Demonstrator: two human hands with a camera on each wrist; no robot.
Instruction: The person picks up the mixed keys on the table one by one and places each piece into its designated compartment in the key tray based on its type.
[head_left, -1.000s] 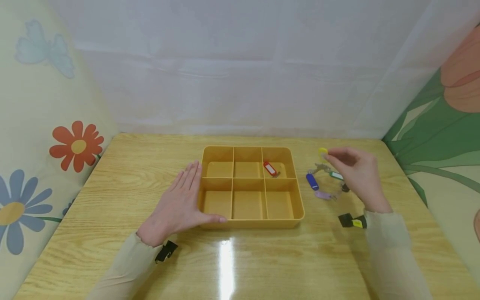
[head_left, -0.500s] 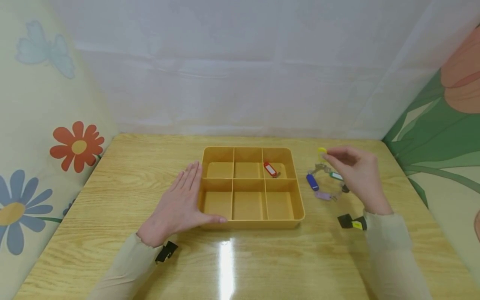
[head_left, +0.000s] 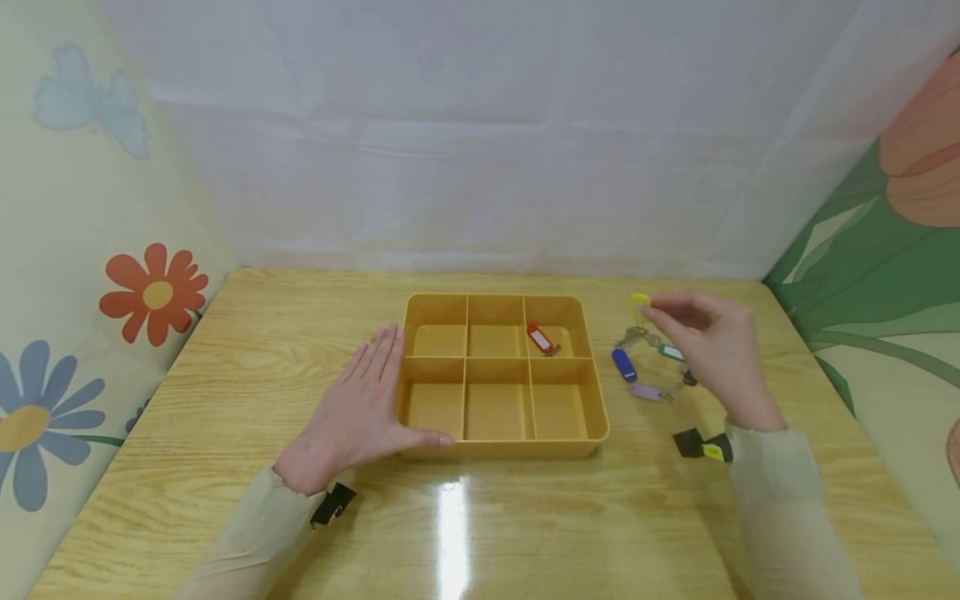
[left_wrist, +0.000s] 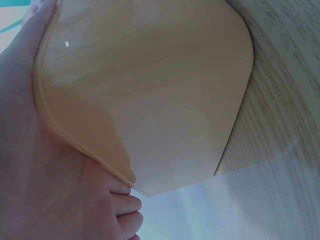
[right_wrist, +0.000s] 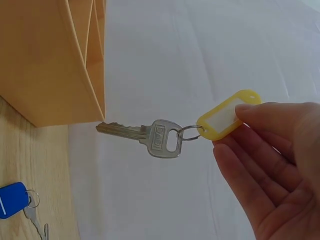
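Nearest, the left grip [head_left: 352, 408], fingers straight, lay against the orange-yellow plastic six-compartment tray [head_left: 498, 448], presumably to steady it on the wood-grained surface [head_left: 600, 525]. Farther off, the right grip [head_left: 708, 354] pinched a yellow-rimmed plastic key tag [right_wrist: 220, 120], apparently to let its silver metal key [right_wrist: 156, 142] hang freely, right of the tray.

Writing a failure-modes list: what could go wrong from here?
Likely risks:
1. The key hangs by a thin ring from the yellow tag, so it may swing and catch the tray rim if carried over.
2. The right hand pinches only the tag's end away from the ring; it could slip.
3. The left hand lies against the tray's left side; a hard push might slide it.
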